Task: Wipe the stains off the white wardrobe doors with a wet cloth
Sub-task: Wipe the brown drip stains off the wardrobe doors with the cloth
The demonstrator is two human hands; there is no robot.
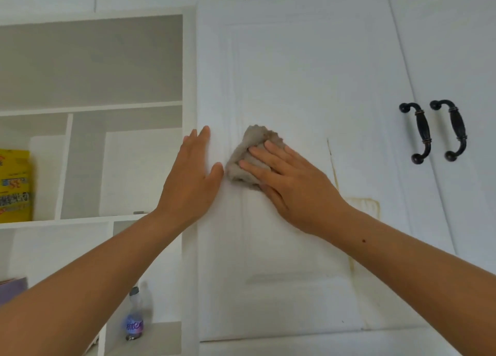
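Observation:
A white panelled wardrobe door (pixel 295 74) fills the middle of the view. My right hand (pixel 290 184) lies flat with straight fingers on a crumpled grey cloth (pixel 247 151), pressing it against the door's inner panel. My left hand (pixel 193 173) rests flat and open on the door's left edge, just left of the cloth. Yellowish stains (pixel 362 205) run down and across the door to the right of my right wrist.
Two dark curved handles (pixel 418 133) (pixel 453 130) sit at the seam with the neighbouring door on the right. Open white shelves (pixel 91 109) lie to the left, holding a yellow box (pixel 14 186). A small bottle (pixel 134 318) stands on a lower shelf.

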